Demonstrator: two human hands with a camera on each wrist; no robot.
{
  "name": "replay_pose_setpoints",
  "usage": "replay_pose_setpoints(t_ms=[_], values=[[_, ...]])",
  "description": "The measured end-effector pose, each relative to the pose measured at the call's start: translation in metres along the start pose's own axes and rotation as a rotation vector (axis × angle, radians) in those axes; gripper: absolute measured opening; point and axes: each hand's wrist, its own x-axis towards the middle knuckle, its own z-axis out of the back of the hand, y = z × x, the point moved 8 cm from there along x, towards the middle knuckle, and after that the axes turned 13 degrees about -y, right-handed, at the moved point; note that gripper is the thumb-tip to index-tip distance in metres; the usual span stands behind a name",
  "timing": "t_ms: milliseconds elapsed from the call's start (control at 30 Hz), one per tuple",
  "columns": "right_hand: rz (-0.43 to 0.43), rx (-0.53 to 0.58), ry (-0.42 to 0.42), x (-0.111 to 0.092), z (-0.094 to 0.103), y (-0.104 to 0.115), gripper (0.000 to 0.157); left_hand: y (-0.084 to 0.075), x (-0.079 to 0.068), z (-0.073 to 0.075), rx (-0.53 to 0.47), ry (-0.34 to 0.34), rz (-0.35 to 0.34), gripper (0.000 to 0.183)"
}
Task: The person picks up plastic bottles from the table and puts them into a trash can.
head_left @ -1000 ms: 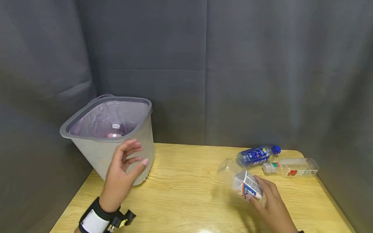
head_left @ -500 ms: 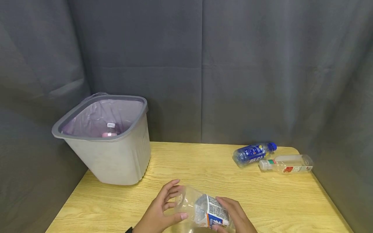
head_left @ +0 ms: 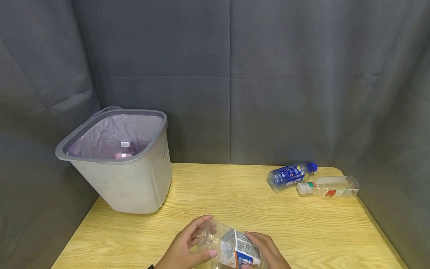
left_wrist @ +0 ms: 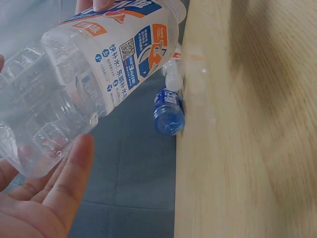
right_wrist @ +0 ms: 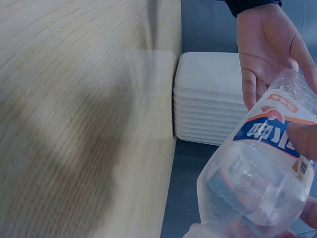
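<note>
A clear plastic bottle (head_left: 246,246) with a white, blue and orange label lies tilted between both hands, low over the front of the table. My right hand (head_left: 268,251) grips it around the label, thumb in front and fingers on top. At the bare clear end, my left hand (head_left: 184,247) cups the bottle, thumb on the near side and fingers behind. In the left wrist view, the left fingertips (left_wrist: 81,148) meet the clear plastic just below the label. The right wrist view shows the bottle (right_wrist: 252,183) running toward the left palm (right_wrist: 270,44).
A light grey bin (head_left: 134,190) with a purple liner stands at the left, a white-capped bottle (head_left: 125,150) inside it. At the back right lie a blue-capped bottle (head_left: 289,176) and a clear bottle (head_left: 336,186) with a white cap. Grey curtains (head_left: 285,82) enclose the wooden table (head_left: 201,186).
The right hand has carried the labelled bottle leftward and toward the front edge. The left hand has come from beside the bin and now holds the bottle's clear end.
</note>
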Motion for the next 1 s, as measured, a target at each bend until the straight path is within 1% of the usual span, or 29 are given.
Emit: replay_pose_setpoints(t_ms=[100, 233, 267, 367, 433, 533, 600, 667, 700, 767, 867, 933, 1000], values=[[-0.015, 0.005, 0.006, 0.001, 0.0, 0.001, 0.073, -0.002, 0.0, 0.002, 0.009, -0.01, -0.003, 0.062], [-0.066, -0.016, 0.057, 0.006, 0.003, 0.002, 0.071, -0.006, 0.001, 0.006, 0.016, -0.033, -0.014, 0.062], [-0.067, -0.038, 0.067, 0.008, 0.005, 0.002, 0.071, -0.007, 0.001, 0.008, 0.023, -0.047, -0.017, 0.063], [-0.128, -0.104, 0.083, 0.016, 0.016, -0.006, 0.07, -0.016, 0.003, 0.019, 0.002, -0.11, -0.039, 0.066], [-0.148, -0.149, 0.072, 0.024, 0.026, -0.016, 0.068, -0.026, 0.003, 0.032, -0.02, -0.166, -0.097, 0.068], [-0.164, -0.198, 0.05, 0.037, 0.045, -0.038, 0.062, -0.048, 0.002, 0.057, -0.064, -0.257, -0.238, 0.071], [-0.137, -0.242, 0.036, 0.045, 0.056, -0.057, 0.059, -0.067, -0.001, 0.077, -0.082, -0.321, -0.346, 0.072], [-0.112, -0.296, 0.019, 0.054, 0.068, -0.078, 0.057, -0.086, -0.004, 0.097, -0.115, -0.368, -0.429, 0.075], [-0.098, -0.321, 0.006, 0.058, 0.073, -0.09, 0.057, -0.096, -0.006, 0.108, -0.142, -0.396, -0.456, 0.076], [-0.097, -0.378, -0.01, 0.067, 0.083, -0.114, 0.055, -0.117, -0.009, 0.131, -0.21, -0.453, -0.507, 0.078], [-0.118, -0.442, -0.039, 0.081, 0.094, -0.151, 0.055, -0.146, -0.014, 0.168, -0.347, -0.52, -0.638, 0.078], [-0.145, -0.487, -0.051, 0.089, 0.1, -0.173, 0.056, -0.163, -0.016, 0.192, -0.424, -0.566, -0.723, 0.076], [-0.145, -0.532, -0.071, 0.094, 0.106, -0.191, 0.057, -0.175, -0.015, 0.215, -0.451, -0.616, -0.788, 0.075]])
